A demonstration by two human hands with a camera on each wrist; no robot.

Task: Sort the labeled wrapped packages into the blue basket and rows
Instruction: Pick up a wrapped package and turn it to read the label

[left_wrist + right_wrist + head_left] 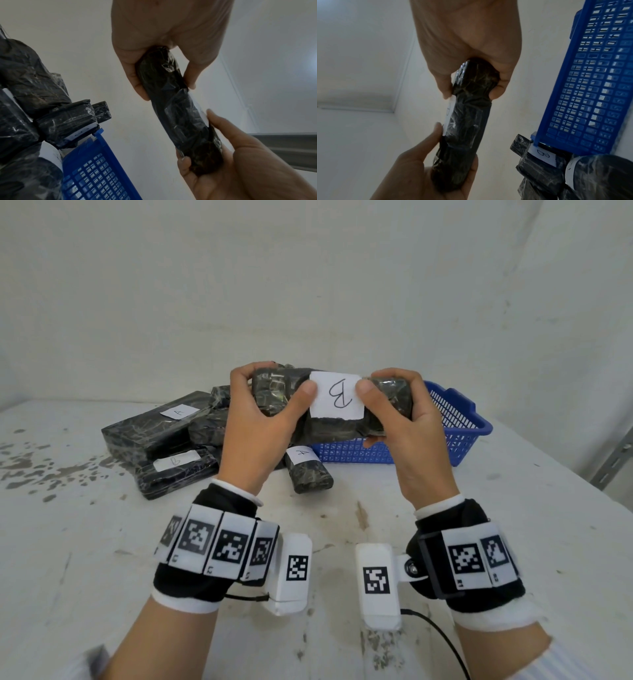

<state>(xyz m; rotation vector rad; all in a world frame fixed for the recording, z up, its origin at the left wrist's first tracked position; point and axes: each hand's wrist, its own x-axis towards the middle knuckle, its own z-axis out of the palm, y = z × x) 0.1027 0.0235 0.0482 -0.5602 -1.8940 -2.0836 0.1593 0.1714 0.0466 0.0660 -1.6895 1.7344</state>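
The head camera looked forward and down over the table (445, 542) from above. Each wrist camera sat close under its hand, facing up along the fingers towards the wall. All three views shared the held package (329, 405), both hands gripping it, and the blue basket (459, 419) beside the pile.

Black, white and blue

Glossy black wrap on held package (329, 402), white label (337, 400) with black "B"; blue mesh basket (459, 419); white table (445, 508), grey-speckled.
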